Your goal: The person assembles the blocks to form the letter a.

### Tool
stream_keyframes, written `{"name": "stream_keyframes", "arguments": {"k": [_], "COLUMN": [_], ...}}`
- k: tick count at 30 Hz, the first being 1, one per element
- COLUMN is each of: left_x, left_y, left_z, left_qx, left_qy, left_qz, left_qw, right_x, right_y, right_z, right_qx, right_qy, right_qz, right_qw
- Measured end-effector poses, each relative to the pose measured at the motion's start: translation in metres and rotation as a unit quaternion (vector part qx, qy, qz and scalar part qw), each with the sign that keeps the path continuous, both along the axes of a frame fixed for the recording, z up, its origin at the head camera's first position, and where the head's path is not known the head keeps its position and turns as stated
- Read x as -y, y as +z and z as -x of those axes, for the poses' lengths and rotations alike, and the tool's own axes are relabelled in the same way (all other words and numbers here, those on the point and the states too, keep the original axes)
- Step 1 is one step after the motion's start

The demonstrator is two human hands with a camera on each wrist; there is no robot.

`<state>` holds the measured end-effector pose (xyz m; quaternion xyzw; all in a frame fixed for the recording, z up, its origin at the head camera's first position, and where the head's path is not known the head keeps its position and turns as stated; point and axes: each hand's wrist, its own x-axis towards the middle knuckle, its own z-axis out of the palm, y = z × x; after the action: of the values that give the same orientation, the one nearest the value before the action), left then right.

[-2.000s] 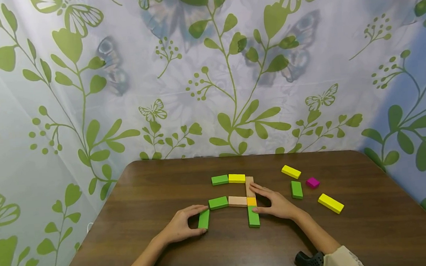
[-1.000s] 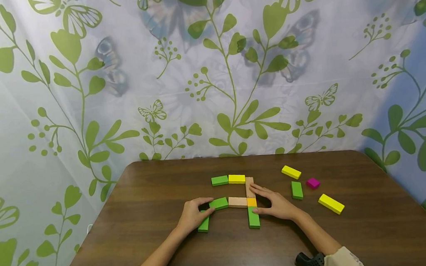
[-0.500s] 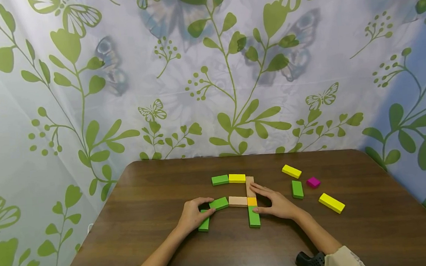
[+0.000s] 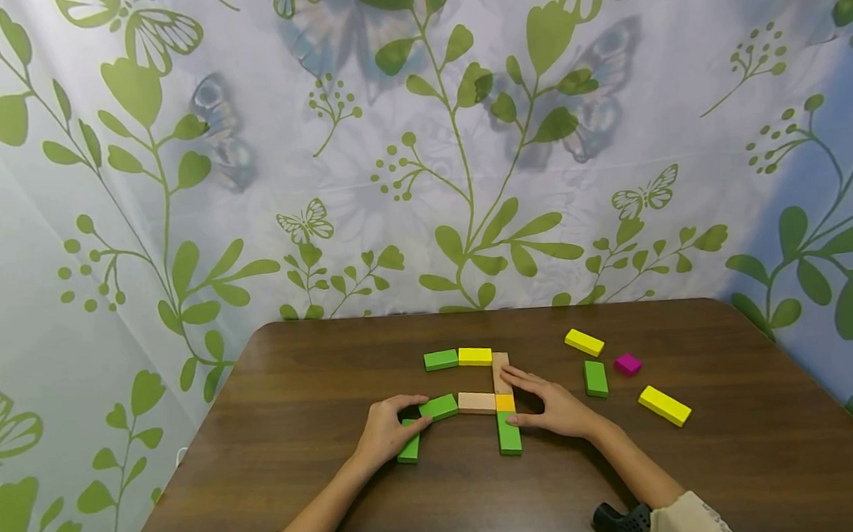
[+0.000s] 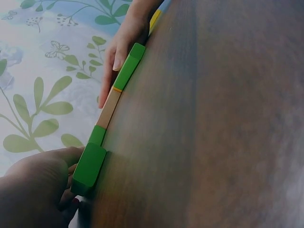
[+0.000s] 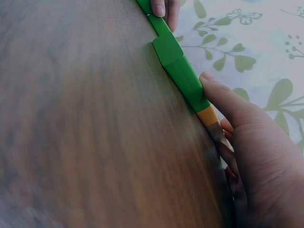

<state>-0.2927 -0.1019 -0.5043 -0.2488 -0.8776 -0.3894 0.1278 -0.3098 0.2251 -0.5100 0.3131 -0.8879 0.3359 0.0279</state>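
My left hand (image 4: 385,429) pinches the left end of a slanted green block (image 4: 441,407) between thumb and index finger. Below it, partly covered by that hand, lies another green block (image 4: 409,448). A beige block (image 4: 476,403) continues the row rightward to an upright column. That column has a beige block (image 4: 500,362) at the top, a small orange block (image 4: 505,403) and a green block (image 4: 509,436). Along the column's right side my right hand (image 4: 561,410) rests, thumb touching the lower green block and fingertips on the upper beige one. In the right wrist view, the thumb presses the green block (image 6: 183,78).
Above, a green block (image 4: 441,360) and a yellow block (image 4: 475,356) form a second row. Loose on the right are two yellow blocks (image 4: 585,343), a green block (image 4: 596,379) and a magenta block (image 4: 628,364). A patterned curtain (image 4: 419,175) hangs behind the brown table (image 4: 446,515).
My left hand has gone from the lower-left green block up and right to the slanted green one, then stayed there. The right hand has kept its place at the column.
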Motion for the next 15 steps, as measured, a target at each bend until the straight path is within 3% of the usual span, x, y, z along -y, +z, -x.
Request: {"name": "stream_keyframes", "arguments": {"k": [15], "left_x": [-0.0003], "left_y": [-0.0009], "left_z": [0.0010], "left_qx": [-0.004], "left_qy": [0.002], "left_qz": [-0.002], "left_qw": [1.0000], "right_x": [0.0012], "right_y": [0.0011], "right_z": [-0.0005], "right_qx": [0.007], "right_qy": [-0.003], "right_qz": [0.004], "right_qw": [1.0000]}}
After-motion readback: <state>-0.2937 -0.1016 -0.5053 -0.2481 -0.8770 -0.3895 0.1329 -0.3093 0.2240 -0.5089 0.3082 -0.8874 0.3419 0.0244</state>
